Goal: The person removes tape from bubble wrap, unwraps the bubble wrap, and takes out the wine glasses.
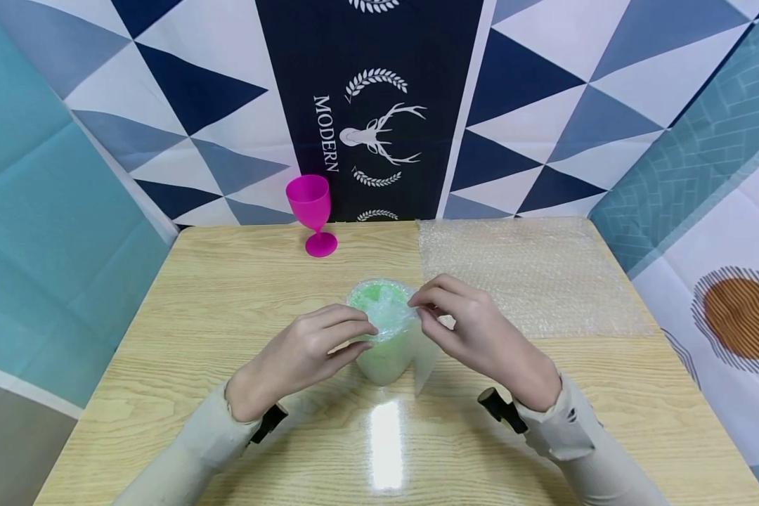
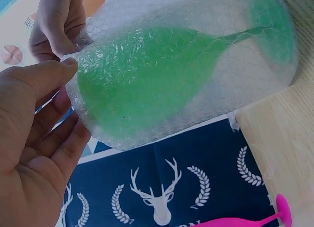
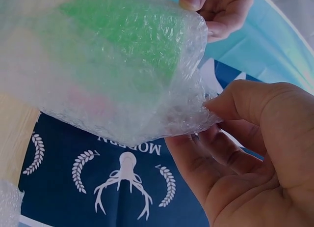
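A green goblet [image 2: 147, 74] stands upright at the middle of the table, seen through a sleeve of bubble wrap [image 1: 382, 362] rolled round it. My left hand [image 1: 310, 344] pinches the wrap's upper rim on the left side, thumb and fingertips on the film. On the other side, my right hand [image 1: 464, 320] pinches the wrap's loose upper corner, which stands out from the roll as a flap [image 1: 425, 355]. In the right wrist view the film [image 3: 184, 111] bunches between that thumb and fingers. The goblet's foot shows through the plastic in the left wrist view.
A magenta goblet [image 1: 310, 204] stands upright near the table's back edge, left of centre. At the back right, a flat sheet of bubble wrap [image 1: 531, 281] lies on the wooden table [image 1: 228, 295]. Patterned cloths hang behind and at both sides.
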A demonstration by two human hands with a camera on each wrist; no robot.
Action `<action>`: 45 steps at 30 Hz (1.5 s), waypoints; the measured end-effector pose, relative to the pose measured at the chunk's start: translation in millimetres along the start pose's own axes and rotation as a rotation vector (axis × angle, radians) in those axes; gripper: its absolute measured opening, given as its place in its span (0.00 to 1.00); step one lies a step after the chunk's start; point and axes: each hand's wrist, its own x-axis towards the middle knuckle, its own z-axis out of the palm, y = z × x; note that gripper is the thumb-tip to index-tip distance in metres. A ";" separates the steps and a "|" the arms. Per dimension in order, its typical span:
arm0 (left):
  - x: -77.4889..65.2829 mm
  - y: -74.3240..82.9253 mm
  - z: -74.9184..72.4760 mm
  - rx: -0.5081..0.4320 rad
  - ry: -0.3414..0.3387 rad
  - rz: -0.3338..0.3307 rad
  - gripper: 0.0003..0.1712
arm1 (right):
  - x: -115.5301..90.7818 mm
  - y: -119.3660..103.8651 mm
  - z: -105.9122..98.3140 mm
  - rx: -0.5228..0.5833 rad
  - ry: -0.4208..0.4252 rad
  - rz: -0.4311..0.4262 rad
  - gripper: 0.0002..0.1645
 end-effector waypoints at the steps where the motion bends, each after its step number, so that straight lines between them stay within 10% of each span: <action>1: 0.5 -0.5 -0.6 -0.002 -0.001 0.000 0.19 | 0.6 0.2 -0.3 0.000 0.002 0.004 0.08; 26: 0.8 -9.2 -4.4 -0.037 0.010 0.020 0.18 | 0.5 14.3 -5.2 0.041 0.048 0.075 0.12; 45: -0.5 -8.8 -5.3 -0.021 -0.026 -0.010 0.17 | 13.2 4.5 -13.9 -0.008 -0.125 0.038 0.18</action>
